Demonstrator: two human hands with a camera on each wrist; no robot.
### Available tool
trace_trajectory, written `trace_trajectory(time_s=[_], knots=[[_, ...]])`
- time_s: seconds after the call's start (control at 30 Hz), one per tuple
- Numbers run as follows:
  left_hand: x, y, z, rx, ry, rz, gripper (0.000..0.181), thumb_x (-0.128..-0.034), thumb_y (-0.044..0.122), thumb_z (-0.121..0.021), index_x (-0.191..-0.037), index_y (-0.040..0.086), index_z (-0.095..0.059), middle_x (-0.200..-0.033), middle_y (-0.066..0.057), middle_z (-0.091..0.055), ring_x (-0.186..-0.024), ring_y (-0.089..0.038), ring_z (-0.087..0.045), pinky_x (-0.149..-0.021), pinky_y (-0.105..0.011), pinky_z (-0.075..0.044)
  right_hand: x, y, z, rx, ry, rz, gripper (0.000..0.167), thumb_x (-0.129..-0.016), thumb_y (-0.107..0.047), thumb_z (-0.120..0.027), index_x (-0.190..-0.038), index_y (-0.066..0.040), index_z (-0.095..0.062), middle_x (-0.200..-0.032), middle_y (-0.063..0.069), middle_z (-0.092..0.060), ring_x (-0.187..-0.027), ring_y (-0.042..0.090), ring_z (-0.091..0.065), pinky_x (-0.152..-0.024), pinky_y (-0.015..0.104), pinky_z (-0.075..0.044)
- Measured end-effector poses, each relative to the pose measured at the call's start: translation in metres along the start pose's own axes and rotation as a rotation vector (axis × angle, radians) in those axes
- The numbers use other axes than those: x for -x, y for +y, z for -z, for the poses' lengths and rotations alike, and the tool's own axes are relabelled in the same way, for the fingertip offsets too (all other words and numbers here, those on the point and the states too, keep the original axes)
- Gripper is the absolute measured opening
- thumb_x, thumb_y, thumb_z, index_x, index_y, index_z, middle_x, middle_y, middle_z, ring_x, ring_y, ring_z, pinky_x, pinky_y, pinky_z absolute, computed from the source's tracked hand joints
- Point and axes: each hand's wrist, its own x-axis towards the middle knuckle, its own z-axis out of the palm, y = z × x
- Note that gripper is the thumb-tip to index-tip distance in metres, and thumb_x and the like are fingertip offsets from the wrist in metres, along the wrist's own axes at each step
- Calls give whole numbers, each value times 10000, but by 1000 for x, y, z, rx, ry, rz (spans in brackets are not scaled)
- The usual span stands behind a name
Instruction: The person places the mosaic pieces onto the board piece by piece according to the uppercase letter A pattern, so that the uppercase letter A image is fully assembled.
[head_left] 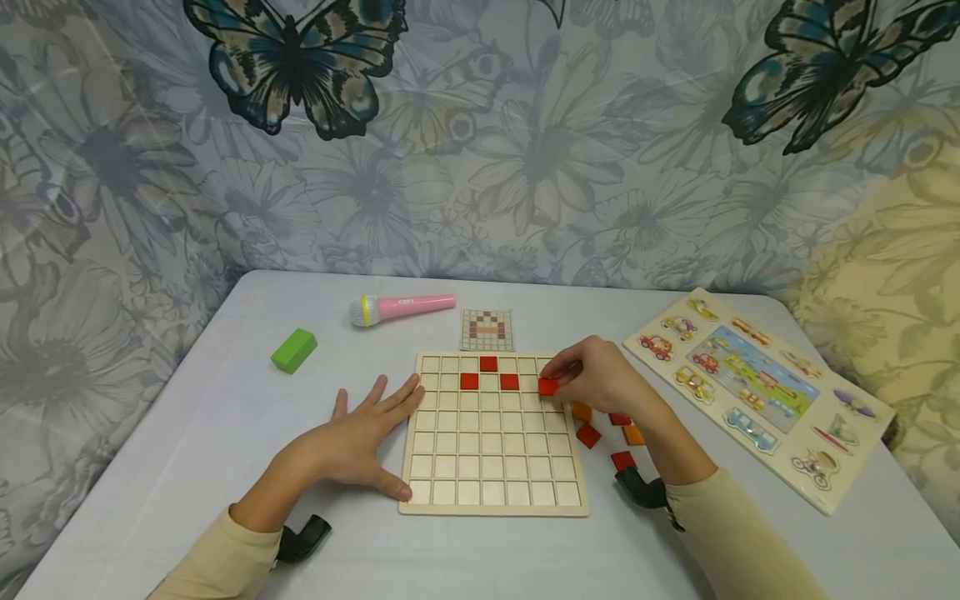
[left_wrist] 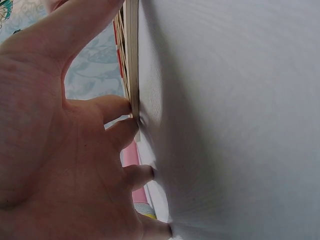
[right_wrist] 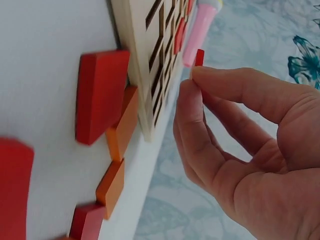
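Observation:
A wooden grid board (head_left: 482, 446) lies on the table, with red square tiles in several of its upper cells, among them one red tile (head_left: 488, 364) in the top row. My right hand (head_left: 603, 375) pinches another red tile (head_left: 548, 387) between thumb and fingertips, over the board's upper right part. In the right wrist view that held red tile (right_wrist: 199, 57) shows edge-on above the fingertips. My left hand (head_left: 356, 437) is spread, its thumb and fingertips touching the board's left edge. Just above the board lies a small pattern card (head_left: 487, 330) with a coloured grid.
Loose red and orange tiles, such as one orange tile (head_left: 633, 435), lie right of the board under my right forearm. Farther right is a vehicle puzzle board (head_left: 757, 400). A pink toy microphone (head_left: 405, 308) and a green block (head_left: 294, 351) lie at the back left.

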Motion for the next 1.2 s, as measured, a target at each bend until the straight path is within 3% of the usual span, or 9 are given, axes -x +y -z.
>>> trace_trajectory(time_s=[0.5, 1.2], knots=[[0, -1, 0, 9, 4, -1, 1363, -642, 582, -940, -1688, 182, -163, -1775, 32, -10, -1611, -452, 45, -1088, -867, 100, -9, -15, -7, -29, -111, -47, 267, -758, 36, -819, -987, -100, -830, -909, 64, -745, -799, 187, -630, -695, 303, -540], [-1, -1, -1, 6, -1, -3, 1364, -647, 591, -931, -1689, 175, -156, -1775, 19, -15, -1610, -455, 45, -1087, -867, 99, -10, -11, -16, -12, -133, -37, 263, -758, 66, -791, -969, -86, -826, -870, 50, -723, -799, 178, -611, -705, 295, -525]])
